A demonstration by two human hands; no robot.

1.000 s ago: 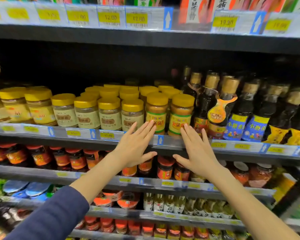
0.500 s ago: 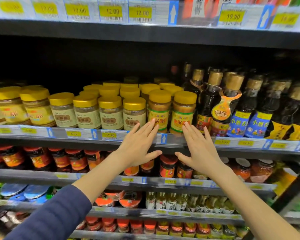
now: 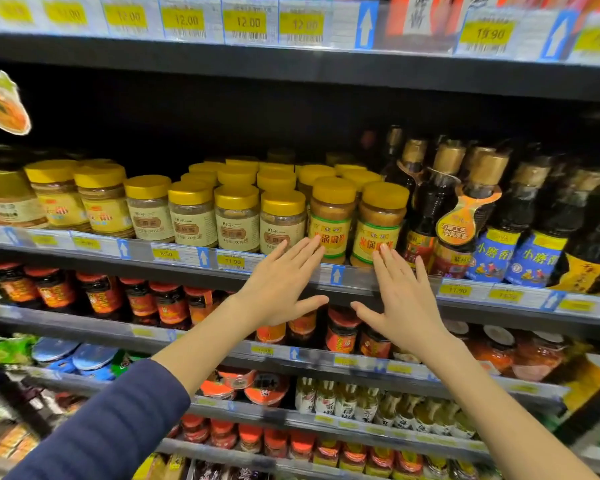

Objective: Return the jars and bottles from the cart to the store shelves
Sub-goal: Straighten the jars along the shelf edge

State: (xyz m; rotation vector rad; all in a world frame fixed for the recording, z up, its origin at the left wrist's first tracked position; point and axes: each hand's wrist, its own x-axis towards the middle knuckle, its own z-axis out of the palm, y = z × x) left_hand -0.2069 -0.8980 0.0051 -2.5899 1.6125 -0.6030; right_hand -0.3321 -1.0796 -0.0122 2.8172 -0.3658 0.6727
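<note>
Two yellow-lidded jars with green-edged labels stand side by side at the front of the middle shelf [image 3: 357, 282]: the left jar [image 3: 331, 216] and the right jar [image 3: 381, 223]. My left hand [image 3: 281, 285] is flat with its fingers spread, fingertips touching the base of the left jar. My right hand [image 3: 402, 299] is also flat and spread, fingertips at the base of the right jar. Neither hand holds anything. No cart is in view.
Several more yellow-lidded jars [image 3: 236, 220] fill the shelf to the left. Dark sauce bottles [image 3: 433, 202] stand close on the right. Red-lidded jars [image 3: 163, 303] line the shelf below, with small bottles [image 3: 361, 400] lower down. A price-tag rail [image 3: 246, 22] runs overhead.
Both hands stay at the shelf edge with hardly any shift; the view has drifted slightly closer and to the left.
</note>
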